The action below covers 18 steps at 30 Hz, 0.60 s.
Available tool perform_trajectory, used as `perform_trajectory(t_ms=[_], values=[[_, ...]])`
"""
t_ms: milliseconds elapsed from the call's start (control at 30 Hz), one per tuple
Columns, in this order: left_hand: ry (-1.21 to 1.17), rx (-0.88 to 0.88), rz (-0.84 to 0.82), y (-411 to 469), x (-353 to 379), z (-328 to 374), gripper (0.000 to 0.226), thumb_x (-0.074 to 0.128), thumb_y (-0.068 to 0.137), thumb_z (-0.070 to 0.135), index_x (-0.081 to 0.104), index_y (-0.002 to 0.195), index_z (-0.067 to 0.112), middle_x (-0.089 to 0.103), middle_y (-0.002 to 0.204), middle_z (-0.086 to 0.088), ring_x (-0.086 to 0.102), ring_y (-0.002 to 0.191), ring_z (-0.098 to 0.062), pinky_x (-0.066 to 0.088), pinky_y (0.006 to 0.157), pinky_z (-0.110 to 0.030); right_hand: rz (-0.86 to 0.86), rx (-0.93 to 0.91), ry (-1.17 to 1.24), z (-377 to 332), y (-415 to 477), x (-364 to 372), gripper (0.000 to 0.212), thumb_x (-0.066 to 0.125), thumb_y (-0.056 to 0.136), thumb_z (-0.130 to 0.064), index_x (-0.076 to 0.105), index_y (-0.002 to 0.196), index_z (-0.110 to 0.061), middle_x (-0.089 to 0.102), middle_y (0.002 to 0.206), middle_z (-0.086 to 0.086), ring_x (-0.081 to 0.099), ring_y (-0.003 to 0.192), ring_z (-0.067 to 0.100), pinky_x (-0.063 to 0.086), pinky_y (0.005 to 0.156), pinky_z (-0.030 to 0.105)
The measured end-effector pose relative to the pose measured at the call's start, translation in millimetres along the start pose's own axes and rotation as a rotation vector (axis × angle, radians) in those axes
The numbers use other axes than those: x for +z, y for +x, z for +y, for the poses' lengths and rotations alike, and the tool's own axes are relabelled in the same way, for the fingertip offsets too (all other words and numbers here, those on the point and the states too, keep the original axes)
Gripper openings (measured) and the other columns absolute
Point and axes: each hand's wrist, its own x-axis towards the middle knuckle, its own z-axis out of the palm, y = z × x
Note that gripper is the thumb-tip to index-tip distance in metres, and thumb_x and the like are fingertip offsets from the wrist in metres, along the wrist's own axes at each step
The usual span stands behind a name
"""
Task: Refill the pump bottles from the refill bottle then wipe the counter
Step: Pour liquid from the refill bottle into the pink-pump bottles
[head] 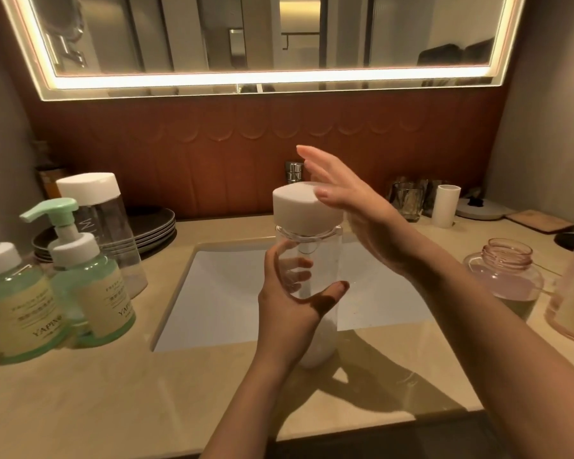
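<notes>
- Table [113, 392] in front of the sink [226, 293]: no wiping under way, so I judge that step is still to do.
- At the sink's front edge, the left hand [292, 313] grips the clear refill bottle [325, 266], upright, with a little white liquid at the bottom.
- Right hand [355, 207] is open, fingers straight, palm against the bottle's white cap [304, 207]. The cap is on; opening or closing, can't tell.
- Left of the sink: two green pump bottles [90, 283], pumps on.
- Right of the sink: pink bottle [504, 279], top off, part full. Refilling looks midway.
</notes>
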Motion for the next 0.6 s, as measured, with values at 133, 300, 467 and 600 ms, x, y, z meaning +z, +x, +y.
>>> perform_trajectory(t_ms=[133, 300, 467, 600], values=[[-0.011, -0.008, -0.004, -0.6, 0.7, 0.0, 0.073, 0.075, 0.056, 0.049, 0.032, 0.116, 0.052, 0.053, 0.11, 0.02, 0.055, 0.101, -0.004, 0.046, 0.075, -0.015, 0.014, 0.043, 0.097, 2.5, -3.8, -1.8, 0.074, 0.065, 0.069, -0.039, 0.035, 0.137, -0.034, 0.048, 0.132, -0.009, 0.05, 0.119, 0.01, 0.051, 0.089, 0.021], [0.007, 0.017, 0.014, -0.1, -0.8, -3.4, 0.077, 0.083, 0.061, 0.046, 0.033, 0.119, 0.051, 0.054, 0.111, 0.018, 0.056, 0.102, -0.003, 0.05, 0.082, -0.022, 0.118, 0.049, -0.026, 1.5, -0.8, 11.3, 0.083, 0.057, 0.066, -0.051, 0.028, 0.143, -0.035, 0.036, 0.14, -0.004, 0.037, 0.128, 0.015, 0.042, 0.089, 0.019], [0.009, -0.009, -0.006, 0.2, 0.5, 0.4, 0.072, 0.077, 0.057, 0.046, 0.031, 0.112, 0.055, 0.052, 0.109, 0.023, 0.055, 0.101, -0.004, 0.046, 0.075, -0.014, 0.008, 0.086, 0.237, 3.4, -7.2, -6.7, 0.068, 0.057, 0.076, -0.035, 0.041, 0.141, -0.022, 0.046, 0.142, -0.006, 0.048, 0.125, 0.009, 0.047, 0.091, 0.017], [-0.015, -0.023, -0.015, 0.0, -0.5, -0.8, 0.075, 0.075, 0.055, 0.049, 0.032, 0.115, 0.054, 0.053, 0.11, 0.019, 0.055, 0.102, -0.005, 0.048, 0.078, -0.02, 0.157, 0.062, 0.012, 1.7, -2.9, -1.5, 0.062, 0.073, 0.064, -0.048, 0.053, 0.12, -0.031, 0.056, 0.117, -0.011, 0.056, 0.106, 0.009, 0.053, 0.078, 0.02]])
